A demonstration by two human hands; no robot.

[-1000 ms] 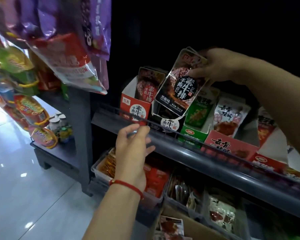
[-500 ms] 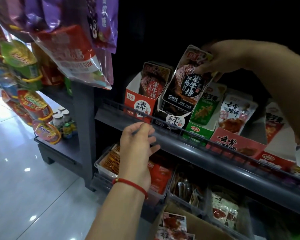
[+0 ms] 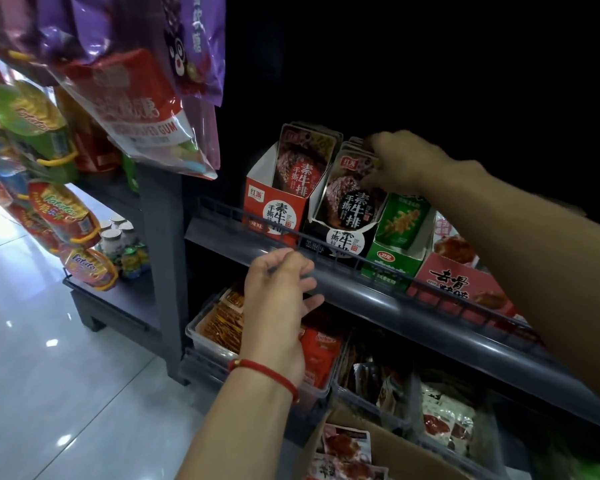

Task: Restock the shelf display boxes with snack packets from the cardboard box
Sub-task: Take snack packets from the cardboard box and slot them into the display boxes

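- Right hand (image 3: pixel 400 161) grips the top of a stack of dark snack packets (image 3: pixel 352 194), fingers curled over their upper edge, thumb side against the front packet.
- Those packets stand upright inside the black display box (image 3: pixel 343 244), second from the left end of the upper shelf (image 3: pixel 395 299).
- Left hand (image 3: pixel 279 296) rests on the front rail of that shelf, fingers bent loosely over the wire guard; it holds no packet. A red string bracelet (image 3: pixel 265 370) circles its wrist.
- Just left of the black box stands a red display box (image 3: pixel 274 213), also full of upright packets.
- To the right of the black box sits a green display box (image 3: pixel 395 261), then a pink-red display box (image 3: pixel 459 282) towards the shelf's right end.
- Below, the lower shelf carries clear plastic bins (image 3: pixel 201 336) of snacks.
- At the bottom edge, the open cardboard box (image 3: pixel 395 448) shows several red-printed packets (image 3: pixel 345 445) lying in it.
- Hanging bags (image 3: pixel 132 109) of sweets and crisps fill the upper left, above a glossy tiled floor (image 3: pixel 49 375).
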